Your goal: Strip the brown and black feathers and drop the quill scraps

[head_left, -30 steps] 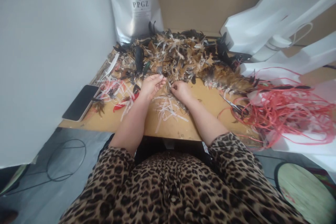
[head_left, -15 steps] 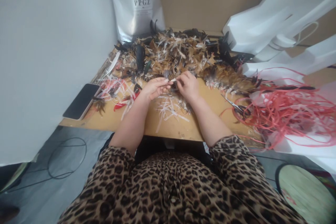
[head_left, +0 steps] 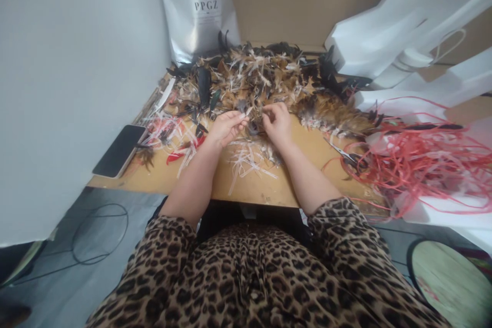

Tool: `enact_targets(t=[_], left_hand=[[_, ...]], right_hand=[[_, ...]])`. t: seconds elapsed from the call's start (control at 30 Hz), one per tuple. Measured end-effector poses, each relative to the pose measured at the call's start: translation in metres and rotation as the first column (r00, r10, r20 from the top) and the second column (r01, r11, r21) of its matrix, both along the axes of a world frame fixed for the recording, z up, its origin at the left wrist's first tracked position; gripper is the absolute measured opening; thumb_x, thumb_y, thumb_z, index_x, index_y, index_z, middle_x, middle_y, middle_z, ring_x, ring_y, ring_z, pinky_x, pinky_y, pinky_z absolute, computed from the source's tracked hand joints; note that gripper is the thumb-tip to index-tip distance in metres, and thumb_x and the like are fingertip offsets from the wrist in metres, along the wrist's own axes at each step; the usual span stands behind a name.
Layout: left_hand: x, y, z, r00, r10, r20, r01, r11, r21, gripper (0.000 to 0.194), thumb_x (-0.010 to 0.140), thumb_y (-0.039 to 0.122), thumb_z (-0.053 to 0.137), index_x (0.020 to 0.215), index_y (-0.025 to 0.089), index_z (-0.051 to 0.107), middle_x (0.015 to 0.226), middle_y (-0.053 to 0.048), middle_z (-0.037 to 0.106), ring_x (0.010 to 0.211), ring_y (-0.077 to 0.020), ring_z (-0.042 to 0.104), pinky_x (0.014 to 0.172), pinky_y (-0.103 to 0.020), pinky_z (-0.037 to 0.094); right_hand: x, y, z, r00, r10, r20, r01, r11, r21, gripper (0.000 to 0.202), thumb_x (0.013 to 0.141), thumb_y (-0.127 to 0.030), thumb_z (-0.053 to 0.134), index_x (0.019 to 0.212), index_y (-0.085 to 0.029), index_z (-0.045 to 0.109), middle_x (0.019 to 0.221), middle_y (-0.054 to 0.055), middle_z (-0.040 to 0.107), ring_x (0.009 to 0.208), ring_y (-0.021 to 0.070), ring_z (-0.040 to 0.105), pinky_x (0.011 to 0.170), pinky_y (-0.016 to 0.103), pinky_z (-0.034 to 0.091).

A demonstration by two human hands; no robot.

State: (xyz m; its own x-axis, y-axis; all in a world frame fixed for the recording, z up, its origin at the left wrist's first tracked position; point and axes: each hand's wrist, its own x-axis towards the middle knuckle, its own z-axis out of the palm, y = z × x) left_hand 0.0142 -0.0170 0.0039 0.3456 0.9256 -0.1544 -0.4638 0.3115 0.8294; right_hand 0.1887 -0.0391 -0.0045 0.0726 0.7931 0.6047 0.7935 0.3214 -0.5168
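A large heap of brown and black feathers [head_left: 265, 74] covers the back of the wooden table. In front of it, my left hand [head_left: 229, 127] pinches a small feather [head_left: 248, 112] by its pale end between thumb and fingertips. My right hand [head_left: 277, 122] is just to the right, apart from the left one, its fingers curled beside the heap; whether anything thin lies between them is too small to tell. Below both hands, cut white strips [head_left: 246, 160] lie scattered on the table.
A phone [head_left: 120, 151] lies at the table's left edge, near red and white strips [head_left: 163, 127]. Scissors [head_left: 342, 152] rest at the right, beside tangled red strings [head_left: 434, 164]. A silver bag [head_left: 200, 25] stands behind the feathers; white sheeting [head_left: 369, 46] is at the back right.
My right hand has come away from the left one, and a gap now shows between their fingertips. The small feather in my left hand is tilted more upward.
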Motion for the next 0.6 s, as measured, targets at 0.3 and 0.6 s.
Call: enact_targets(t=[0.3, 0.6], left_hand=[[0.006, -0.005, 0.002, 0.991, 0.025, -0.13, -0.001, 0.984, 0.176, 0.019, 0.065, 0.019, 0.076, 0.071, 0.012, 0.06, 0.065, -0.002, 0.068, 0.053, -0.0052, 0.06, 0.053, -0.014, 0.045], [0.001, -0.002, -0.006, 0.988, -0.126, -0.088, 0.133, 0.988, 0.076, 0.017, 0.068, 0.019, 0.075, 0.078, 0.009, 0.064, 0.075, -0.006, 0.071, 0.061, -0.0081, 0.065, 0.053, -0.014, 0.048]], right_hand=[[-0.022, -0.004, 0.01, 0.549, 0.06, -0.834, -0.417, 0.884, -0.211, 0.031, 0.066, -0.048, 0.07, 0.07, -0.019, 0.063, 0.057, -0.003, 0.056, 0.05, 0.0077, 0.042, 0.051, 0.022, 0.036], [-0.02, 0.0, 0.006, 0.359, 0.045, -0.932, -0.551, 0.816, -0.172, 0.033, 0.053, -0.039, 0.082, 0.062, -0.017, 0.057, 0.051, -0.005, 0.055, 0.045, 0.0052, 0.042, 0.047, 0.02, 0.034]])
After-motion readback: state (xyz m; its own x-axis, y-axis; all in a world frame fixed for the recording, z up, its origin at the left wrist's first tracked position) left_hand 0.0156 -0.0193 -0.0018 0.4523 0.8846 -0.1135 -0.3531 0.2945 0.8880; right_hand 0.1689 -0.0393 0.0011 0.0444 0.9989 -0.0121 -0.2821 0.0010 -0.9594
